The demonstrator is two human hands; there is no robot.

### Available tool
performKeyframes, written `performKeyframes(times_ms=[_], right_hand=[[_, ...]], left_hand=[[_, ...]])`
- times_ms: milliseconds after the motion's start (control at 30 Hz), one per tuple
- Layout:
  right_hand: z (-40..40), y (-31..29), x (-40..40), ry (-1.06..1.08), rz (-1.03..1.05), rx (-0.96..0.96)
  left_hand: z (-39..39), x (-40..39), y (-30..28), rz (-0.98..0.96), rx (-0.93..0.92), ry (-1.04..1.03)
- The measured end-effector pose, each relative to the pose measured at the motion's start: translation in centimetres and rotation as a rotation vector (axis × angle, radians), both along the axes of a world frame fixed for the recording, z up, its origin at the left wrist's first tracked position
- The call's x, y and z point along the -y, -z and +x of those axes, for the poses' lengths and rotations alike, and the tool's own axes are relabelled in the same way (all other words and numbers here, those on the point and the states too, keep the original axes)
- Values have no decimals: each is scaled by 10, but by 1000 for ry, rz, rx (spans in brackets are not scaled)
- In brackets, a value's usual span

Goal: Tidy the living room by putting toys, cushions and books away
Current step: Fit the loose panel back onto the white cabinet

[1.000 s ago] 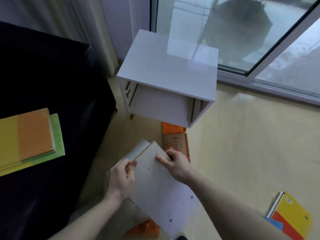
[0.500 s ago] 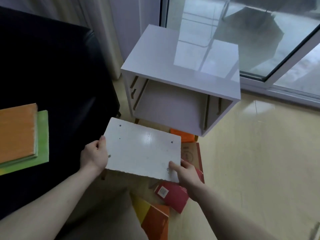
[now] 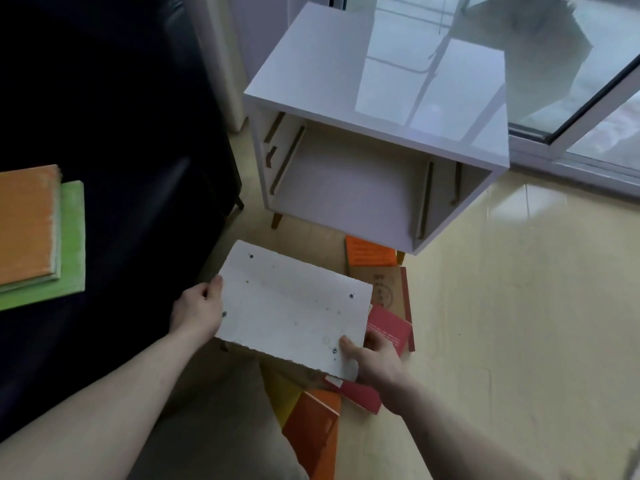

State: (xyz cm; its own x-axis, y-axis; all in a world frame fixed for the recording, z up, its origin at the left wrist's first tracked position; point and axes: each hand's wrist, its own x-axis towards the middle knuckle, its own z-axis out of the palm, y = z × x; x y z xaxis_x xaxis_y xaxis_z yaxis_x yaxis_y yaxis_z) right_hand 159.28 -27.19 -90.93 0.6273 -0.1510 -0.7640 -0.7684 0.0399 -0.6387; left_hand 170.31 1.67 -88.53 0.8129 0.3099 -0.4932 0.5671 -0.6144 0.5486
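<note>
A glossy white cabinet (image 3: 377, 109) with an open front and short wooden legs stands on a pale yellow floor (image 3: 519, 306), a dark sofa (image 3: 121, 133) to its left, a pale curtain (image 3: 221, 57) behind that corner, and a sliding glass door (image 3: 571, 64) behind it letting in grey daylight.

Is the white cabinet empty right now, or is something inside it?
Empty: the white cabinet shows only bare inner walls, grooves and floor.

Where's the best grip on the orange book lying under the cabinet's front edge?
Probably the orange book is best pinched at its near left corner, coming from the left front. It lies flat; its far edge sits under the white cabinet, and a brown book lies against its near edge.
</note>
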Motion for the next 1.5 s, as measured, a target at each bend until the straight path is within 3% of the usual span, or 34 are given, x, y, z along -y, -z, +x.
performKeyframes(times_ms=[367,567,900,1167,1367,1500], right_hand=[[-24,-16,-7,27,-23,-29],[19,-17,-25,-29,20,24],[58,2,-33,-47,-57,103],[8,3,11,86,-72,-14],[-21,-8,29,16,13,-123],[-21,-11,37,-38,-43,-61]], left_hand=[[-21,-6,-12,8,-106,40],[3,-24,-12,-16,-60,-75],[36,-20,5,-47,-142,-60],[17,30,2,12,-229,124],[-1,31,-2,73,-357,237],[3,52,-11,270,-300,338]])
